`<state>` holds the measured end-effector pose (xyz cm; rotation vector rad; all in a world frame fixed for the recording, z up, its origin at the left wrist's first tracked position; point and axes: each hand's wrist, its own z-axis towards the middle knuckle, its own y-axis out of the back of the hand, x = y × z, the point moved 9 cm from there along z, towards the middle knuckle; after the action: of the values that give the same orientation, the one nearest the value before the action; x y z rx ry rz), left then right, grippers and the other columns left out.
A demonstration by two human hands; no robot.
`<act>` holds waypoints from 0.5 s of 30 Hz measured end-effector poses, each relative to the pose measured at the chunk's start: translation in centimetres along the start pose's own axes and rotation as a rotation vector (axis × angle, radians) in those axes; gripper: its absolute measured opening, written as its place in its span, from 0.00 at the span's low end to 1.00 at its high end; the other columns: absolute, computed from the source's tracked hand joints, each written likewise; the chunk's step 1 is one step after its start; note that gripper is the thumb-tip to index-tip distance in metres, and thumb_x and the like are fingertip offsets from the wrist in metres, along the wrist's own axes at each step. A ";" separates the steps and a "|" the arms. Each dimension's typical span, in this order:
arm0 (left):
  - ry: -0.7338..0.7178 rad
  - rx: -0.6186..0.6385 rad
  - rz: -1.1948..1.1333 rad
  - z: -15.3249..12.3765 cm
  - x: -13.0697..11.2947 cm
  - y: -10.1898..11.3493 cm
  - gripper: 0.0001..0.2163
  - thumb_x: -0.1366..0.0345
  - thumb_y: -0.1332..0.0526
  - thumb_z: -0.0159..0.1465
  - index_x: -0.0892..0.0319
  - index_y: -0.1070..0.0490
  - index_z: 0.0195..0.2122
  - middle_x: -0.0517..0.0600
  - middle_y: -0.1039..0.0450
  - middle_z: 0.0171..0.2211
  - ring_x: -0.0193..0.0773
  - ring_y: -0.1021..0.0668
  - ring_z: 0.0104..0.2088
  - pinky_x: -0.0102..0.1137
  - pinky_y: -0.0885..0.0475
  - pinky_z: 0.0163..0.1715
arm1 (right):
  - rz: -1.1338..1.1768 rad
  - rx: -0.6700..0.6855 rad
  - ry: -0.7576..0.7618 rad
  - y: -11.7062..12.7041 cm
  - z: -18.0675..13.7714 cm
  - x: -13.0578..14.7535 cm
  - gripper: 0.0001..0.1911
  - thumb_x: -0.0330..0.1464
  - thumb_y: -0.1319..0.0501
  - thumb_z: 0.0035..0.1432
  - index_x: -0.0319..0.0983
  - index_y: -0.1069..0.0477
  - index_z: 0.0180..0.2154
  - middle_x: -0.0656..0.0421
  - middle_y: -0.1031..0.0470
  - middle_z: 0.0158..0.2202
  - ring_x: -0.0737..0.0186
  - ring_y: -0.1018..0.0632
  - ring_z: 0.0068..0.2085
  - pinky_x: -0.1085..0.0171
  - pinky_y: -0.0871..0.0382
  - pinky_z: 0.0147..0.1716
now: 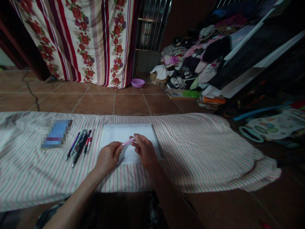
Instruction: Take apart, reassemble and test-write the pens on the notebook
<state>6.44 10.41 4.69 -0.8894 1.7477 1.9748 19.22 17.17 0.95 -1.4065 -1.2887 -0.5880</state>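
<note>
A slim pink pen (128, 142) is held between my two hands, over a spiral notebook (140, 129) lying open on striped cloth. My left hand (110, 156) pinches the pen's lower left end. At its upper right end, the thumb and fingers of my right hand (145, 151) are closed on it. Whether the pen is capped I cannot tell. The notebook's page is pale, with faint print along its top and left side, and its wire binding runs down the right. Left of the notebook lies a bunch of several pens (79, 144), beside a red and white pen (88, 142).
A blurred-out blue rectangular object (56, 134) lies at the left on the striped cloth (202, 149). Beyond, on the tiled floor, are a purple basin (138, 83), a floral curtain (95, 41) and a heap of clothes (190, 60). A toy-like white item (278, 124) stands at right.
</note>
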 end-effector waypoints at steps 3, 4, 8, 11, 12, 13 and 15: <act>-0.010 -0.013 0.010 0.0 -0.1 0.2 0.16 0.58 0.53 0.63 0.60 0.29 0.36 0.50 0.26 0.26 0.38 0.24 0.28 0.30 0.34 0.29 | -0.082 -0.048 -0.010 0.6 0.2 -0.5 0.17 0.44 0.35 0.42 0.38 0.28 0.30 0.57 0.23 0.31 0.64 0.23 0.30 0.71 0.42 0.20; -0.014 -0.016 0.014 0.0 -0.2 0.3 0.16 0.58 0.53 0.63 0.60 0.28 0.36 0.51 0.26 0.26 0.38 0.24 0.29 0.30 0.34 0.29 | -0.105 -0.058 -0.004 0.7 0.3 -0.5 0.16 0.43 0.35 0.42 0.38 0.28 0.29 0.57 0.23 0.29 0.64 0.23 0.30 0.71 0.41 0.21; -0.009 -0.013 0.028 0.0 0.1 0.1 0.16 0.58 0.53 0.63 0.59 0.28 0.36 0.50 0.26 0.25 0.38 0.25 0.28 0.29 0.34 0.28 | -0.176 -0.098 0.068 1.1 0.2 0.2 0.13 0.41 0.36 0.44 0.38 0.25 0.28 0.58 0.24 0.24 0.65 0.25 0.29 0.69 0.39 0.24; 0.005 0.004 0.032 0.1 0.3 -0.2 0.16 0.58 0.54 0.63 0.59 0.29 0.36 0.49 0.26 0.24 0.37 0.24 0.27 0.29 0.34 0.28 | -0.194 -0.094 0.098 1.0 0.1 0.7 0.12 0.39 0.37 0.44 0.38 0.23 0.29 0.58 0.23 0.25 0.65 0.25 0.30 0.68 0.39 0.25; 0.009 0.007 0.030 0.1 0.4 -0.2 0.16 0.58 0.54 0.63 0.59 0.29 0.36 0.49 0.26 0.24 0.37 0.24 0.27 0.29 0.34 0.28 | -0.192 -0.083 0.098 0.9 0.1 0.8 0.12 0.39 0.37 0.45 0.39 0.23 0.29 0.58 0.23 0.26 0.65 0.25 0.30 0.69 0.40 0.25; 0.011 0.009 0.028 0.1 0.4 -0.2 0.16 0.58 0.54 0.63 0.59 0.29 0.36 0.49 0.26 0.24 0.37 0.24 0.27 0.29 0.34 0.28 | -0.189 -0.069 0.093 0.8 0.1 0.8 0.12 0.39 0.37 0.45 0.39 0.23 0.29 0.58 0.23 0.27 0.65 0.25 0.30 0.69 0.40 0.25; 0.012 0.009 0.016 0.1 0.4 -0.2 0.16 0.58 0.53 0.63 0.59 0.29 0.36 0.49 0.26 0.25 0.37 0.24 0.27 0.29 0.34 0.28 | -0.171 -0.028 0.075 0.4 0.0 0.7 0.12 0.39 0.38 0.46 0.39 0.23 0.30 0.58 0.22 0.30 0.65 0.24 0.32 0.70 0.40 0.24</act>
<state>6.24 10.47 4.32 -0.8885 1.7749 1.9740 19.76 17.50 1.38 -1.2922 -1.3531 -0.7699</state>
